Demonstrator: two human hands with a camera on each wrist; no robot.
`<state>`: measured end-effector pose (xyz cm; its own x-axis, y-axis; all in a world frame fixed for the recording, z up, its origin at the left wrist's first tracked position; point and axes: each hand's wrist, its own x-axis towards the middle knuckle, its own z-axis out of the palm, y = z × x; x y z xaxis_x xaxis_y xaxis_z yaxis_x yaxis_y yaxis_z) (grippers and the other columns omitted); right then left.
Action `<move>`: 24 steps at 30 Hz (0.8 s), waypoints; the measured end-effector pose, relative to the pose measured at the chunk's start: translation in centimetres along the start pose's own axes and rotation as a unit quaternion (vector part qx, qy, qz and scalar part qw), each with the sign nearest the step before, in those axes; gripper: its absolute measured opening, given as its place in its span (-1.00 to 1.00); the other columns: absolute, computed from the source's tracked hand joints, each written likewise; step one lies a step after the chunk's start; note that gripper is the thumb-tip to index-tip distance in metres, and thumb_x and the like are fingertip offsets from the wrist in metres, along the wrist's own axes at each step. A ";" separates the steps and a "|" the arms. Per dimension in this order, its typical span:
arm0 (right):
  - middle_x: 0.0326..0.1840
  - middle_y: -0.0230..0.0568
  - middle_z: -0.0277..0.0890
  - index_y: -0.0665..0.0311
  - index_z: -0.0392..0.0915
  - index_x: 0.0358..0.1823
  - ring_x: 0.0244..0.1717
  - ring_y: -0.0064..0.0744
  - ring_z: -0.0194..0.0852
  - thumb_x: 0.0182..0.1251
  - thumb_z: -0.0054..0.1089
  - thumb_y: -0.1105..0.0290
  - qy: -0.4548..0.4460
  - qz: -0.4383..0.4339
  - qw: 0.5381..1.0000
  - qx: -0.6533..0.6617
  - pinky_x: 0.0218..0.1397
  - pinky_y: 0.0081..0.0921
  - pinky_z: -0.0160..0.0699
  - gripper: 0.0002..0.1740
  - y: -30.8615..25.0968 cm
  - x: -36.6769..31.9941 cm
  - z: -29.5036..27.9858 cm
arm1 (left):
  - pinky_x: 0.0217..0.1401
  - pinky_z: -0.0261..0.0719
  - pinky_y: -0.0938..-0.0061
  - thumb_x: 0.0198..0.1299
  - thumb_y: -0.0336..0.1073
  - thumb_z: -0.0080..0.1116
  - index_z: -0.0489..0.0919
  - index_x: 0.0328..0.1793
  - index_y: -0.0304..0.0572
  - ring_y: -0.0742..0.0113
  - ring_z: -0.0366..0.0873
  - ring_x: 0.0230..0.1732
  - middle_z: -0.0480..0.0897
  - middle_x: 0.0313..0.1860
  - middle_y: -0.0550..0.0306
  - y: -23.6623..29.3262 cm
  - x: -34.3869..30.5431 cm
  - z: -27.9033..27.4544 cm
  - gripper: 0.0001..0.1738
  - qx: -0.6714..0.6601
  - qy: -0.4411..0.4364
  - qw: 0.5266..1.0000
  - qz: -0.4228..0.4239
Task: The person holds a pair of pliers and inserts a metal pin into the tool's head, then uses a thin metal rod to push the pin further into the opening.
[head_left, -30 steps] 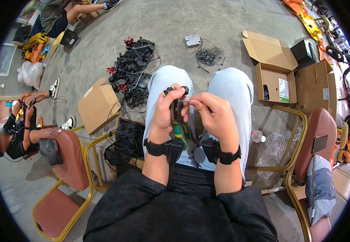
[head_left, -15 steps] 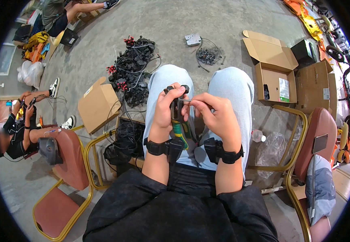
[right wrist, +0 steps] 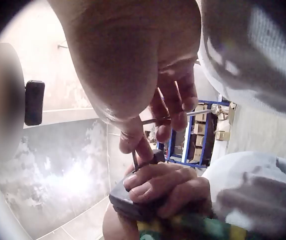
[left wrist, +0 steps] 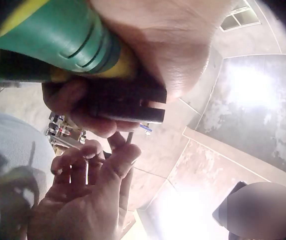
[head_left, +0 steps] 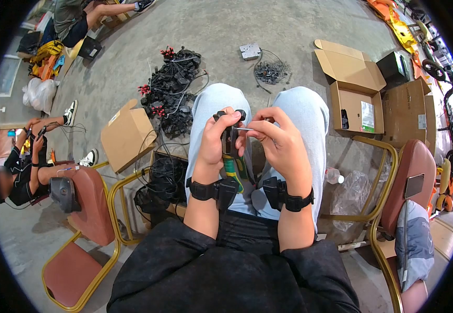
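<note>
The blue jeans (head_left: 302, 107) serve as reference for all positions. An open cardboard box (head_left: 349, 65) lies on the floor to their right; a heap of black parts and cables (head_left: 171, 94) lies to their left. Ahead of the knees is a pile of small parts (head_left: 272, 72) (whether finished or waiting cannot be told).

The right hand (head_left: 284, 143), above the lap of the jeans, pinches with thumb and fingertips, with no visible gap at the pinch. The left hand (head_left: 212, 141), also above the lap, has its fingers curled closely round the work.

Between the thighs of the jeans, a green-handled tool (head_left: 229, 167) points toward the wearer. At its upper end is a dark block (right wrist: 125, 202), gripped by the left hand; whether this is the tool's own head or a separate piece cannot be determined. The smallest item, a thin metal rod (head_left: 244, 129), is held in the right-hand pinch above the jeans, one end at the dark block.

Assessment: the work appears in progress. Rod and block have been brought together; release of both remains outstanding. How far the rod is seated, if at all, is hidden by the fingers.
</note>
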<state>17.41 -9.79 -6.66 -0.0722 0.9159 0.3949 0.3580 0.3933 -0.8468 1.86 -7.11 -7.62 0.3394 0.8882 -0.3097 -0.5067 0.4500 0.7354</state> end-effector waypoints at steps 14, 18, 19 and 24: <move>-0.52 -0.06 0.57 0.28 0.60 -0.25 -0.48 -0.07 0.60 0.33 0.09 0.45 -0.071 0.127 0.987 0.070 -0.41 -0.40 0.51 -0.89 -1.4 0.0 -0.9 | -0.75 0.38 0.56 0.21 -0.21 0.09 0.36 -0.44 -0.13 0.40 0.37 -0.81 0.45 -0.72 0.12 -0.1 -0.1 0.4 -0.75 0.007 0.025 1.000 0.005; -0.51 -0.05 0.57 0.30 0.60 -0.26 -0.49 -0.10 0.60 0.33 0.11 0.43 -0.050 0.139 0.988 0.050 -0.42 -0.43 0.49 -0.88 -1.2 -0.3 -0.8 | -0.75 0.38 0.58 0.24 -0.20 0.03 0.34 -0.36 -0.15 0.47 0.35 -0.77 0.44 -0.65 0.18 0.0 -0.2 0.0 -0.77 0.023 -0.007 1.000 -0.005; -0.51 -0.05 0.57 0.30 0.60 -0.26 -0.49 -0.10 0.60 0.33 0.11 0.43 -0.049 0.139 0.988 0.050 -0.42 -0.43 0.49 -0.88 -1.2 -0.3 -0.8 | -0.75 0.39 0.57 0.22 -0.20 0.07 0.35 -0.40 -0.14 0.44 0.36 -0.79 0.44 -0.68 0.15 0.0 -0.1 0.0 -0.76 0.014 -0.007 1.000 -0.004; -0.42 -0.13 0.51 0.25 0.63 -0.26 -0.43 -0.16 0.53 0.23 0.20 0.46 -0.056 0.086 0.995 0.004 -0.37 -0.42 0.48 -0.91 -0.8 -0.2 -0.6 | -0.75 0.39 0.57 0.21 -0.20 0.09 0.36 -0.42 -0.12 0.40 0.37 -0.81 0.43 -0.73 0.13 0.0 -0.1 0.5 -0.75 -0.009 0.041 0.999 0.005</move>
<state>17.74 -10.33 -5.85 -0.1130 0.9729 0.2018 0.3661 0.2295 -0.9018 2.21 -7.27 -7.24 0.2685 0.8966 -0.3522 -0.5240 0.4427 0.7276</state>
